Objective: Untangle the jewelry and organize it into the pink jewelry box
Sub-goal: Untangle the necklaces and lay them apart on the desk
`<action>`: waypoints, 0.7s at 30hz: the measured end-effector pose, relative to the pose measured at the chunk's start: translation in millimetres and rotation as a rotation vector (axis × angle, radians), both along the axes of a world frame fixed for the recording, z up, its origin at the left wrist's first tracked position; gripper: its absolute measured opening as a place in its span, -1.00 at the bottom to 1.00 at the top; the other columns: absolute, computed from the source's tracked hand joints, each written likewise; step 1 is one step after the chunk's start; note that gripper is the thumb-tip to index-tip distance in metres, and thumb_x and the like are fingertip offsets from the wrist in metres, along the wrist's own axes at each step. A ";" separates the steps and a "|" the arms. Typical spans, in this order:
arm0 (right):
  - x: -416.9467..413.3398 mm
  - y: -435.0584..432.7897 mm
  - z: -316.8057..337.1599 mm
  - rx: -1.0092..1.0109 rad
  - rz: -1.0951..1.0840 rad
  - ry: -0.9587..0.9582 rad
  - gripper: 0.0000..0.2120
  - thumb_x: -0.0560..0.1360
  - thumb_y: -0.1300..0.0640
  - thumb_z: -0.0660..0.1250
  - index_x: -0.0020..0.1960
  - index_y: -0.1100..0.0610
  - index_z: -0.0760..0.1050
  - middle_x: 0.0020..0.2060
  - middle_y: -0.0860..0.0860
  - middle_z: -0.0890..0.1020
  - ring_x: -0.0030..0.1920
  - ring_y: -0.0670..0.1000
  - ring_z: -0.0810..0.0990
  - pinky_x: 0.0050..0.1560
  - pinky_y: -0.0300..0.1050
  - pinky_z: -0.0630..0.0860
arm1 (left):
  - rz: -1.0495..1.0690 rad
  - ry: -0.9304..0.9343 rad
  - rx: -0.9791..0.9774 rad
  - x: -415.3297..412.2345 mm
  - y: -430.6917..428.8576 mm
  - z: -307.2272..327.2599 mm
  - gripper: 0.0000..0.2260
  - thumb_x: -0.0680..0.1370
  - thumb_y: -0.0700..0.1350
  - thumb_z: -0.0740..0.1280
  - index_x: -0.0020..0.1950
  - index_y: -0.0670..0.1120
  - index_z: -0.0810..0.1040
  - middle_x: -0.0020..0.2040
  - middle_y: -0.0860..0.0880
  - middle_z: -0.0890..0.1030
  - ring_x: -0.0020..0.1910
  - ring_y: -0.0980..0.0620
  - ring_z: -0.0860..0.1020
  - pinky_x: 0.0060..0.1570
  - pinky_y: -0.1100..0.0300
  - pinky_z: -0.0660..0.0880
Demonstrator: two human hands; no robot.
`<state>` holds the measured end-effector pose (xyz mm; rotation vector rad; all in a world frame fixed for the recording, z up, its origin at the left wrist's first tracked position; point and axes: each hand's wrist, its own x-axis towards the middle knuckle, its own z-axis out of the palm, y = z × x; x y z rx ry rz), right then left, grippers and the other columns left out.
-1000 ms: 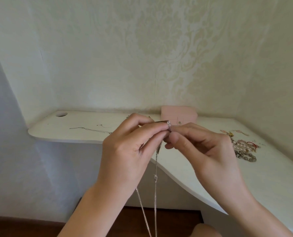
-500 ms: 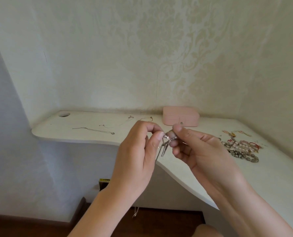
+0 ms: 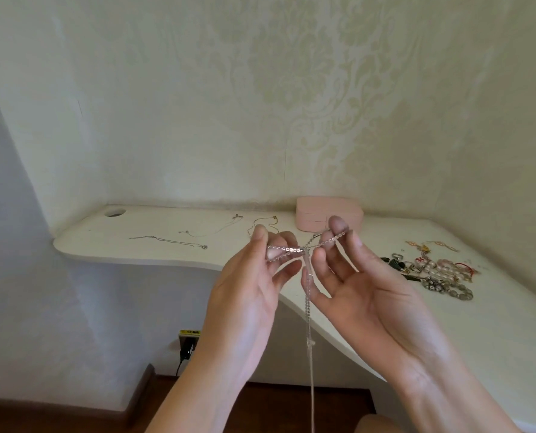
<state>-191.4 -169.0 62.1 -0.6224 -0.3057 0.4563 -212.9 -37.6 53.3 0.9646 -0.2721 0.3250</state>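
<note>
while left hand (image 3: 247,292) and right hand (image 3: 363,295) each pinch silver chain (image 3: 309,342), lower end runs off frame.

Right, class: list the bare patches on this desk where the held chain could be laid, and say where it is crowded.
Bare: the wide desk stretch in front of the jewelry heap; the strip between the pink jewelry box and that heap; the left end beside the cable hole. Crowded: the heap, and left of the box, where thin chains lie spread.
</note>
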 end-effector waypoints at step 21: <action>0.3 -2.5 -4.6 -0.464 -0.447 -0.761 -0.38 0.39 0.32 0.33 0.39 -0.06 0.33 -0.29 -0.02 0.61 -0.17 -0.08 0.58 0.07 -0.23 0.50 | 0.165 -0.064 0.479 -4.7 9.7 -5.6 -0.83 0.32 0.03 0.45 -0.24 -0.03 0.55 -0.22 0.02 0.64 -0.10 0.11 0.62 -0.06 0.35 0.49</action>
